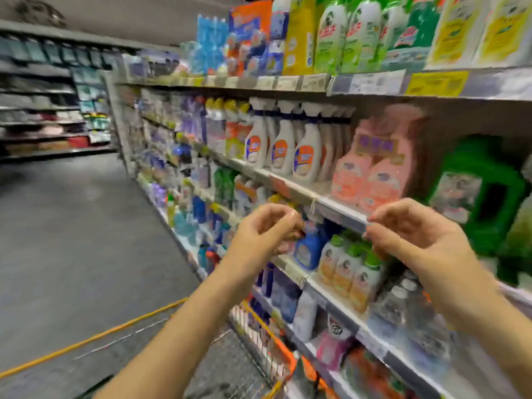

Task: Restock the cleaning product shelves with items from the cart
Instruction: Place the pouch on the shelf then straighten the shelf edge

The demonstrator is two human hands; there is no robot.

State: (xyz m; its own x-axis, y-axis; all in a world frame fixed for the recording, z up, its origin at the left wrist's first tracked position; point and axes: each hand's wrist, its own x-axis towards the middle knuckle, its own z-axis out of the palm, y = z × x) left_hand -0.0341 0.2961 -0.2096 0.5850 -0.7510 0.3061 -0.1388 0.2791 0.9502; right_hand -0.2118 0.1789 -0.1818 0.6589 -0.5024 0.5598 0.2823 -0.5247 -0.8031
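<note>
My left hand (267,231) is raised in front of the shelves with its fingers loosely curled, and nothing shows in it. My right hand (417,237) is at the same height. Its thumb and forefinger pinch the right end of the price strip (339,213) on the edge of the middle shelf. Pink refill pouches (371,168) and white spray bottles (305,151) stand on that shelf. Below it are a blue jug (309,249) and green-capped bottles (345,269). The wire cart with an orange rim (276,338) sits under my forearms against the shelving; its contents are not visible.
A big green jug (483,197) stands to the right of the pouches. The top shelf holds green and yellow refill bags (345,36). The grey aisle floor (72,240) stretches to the left, with more shelving (43,110) at the far end.
</note>
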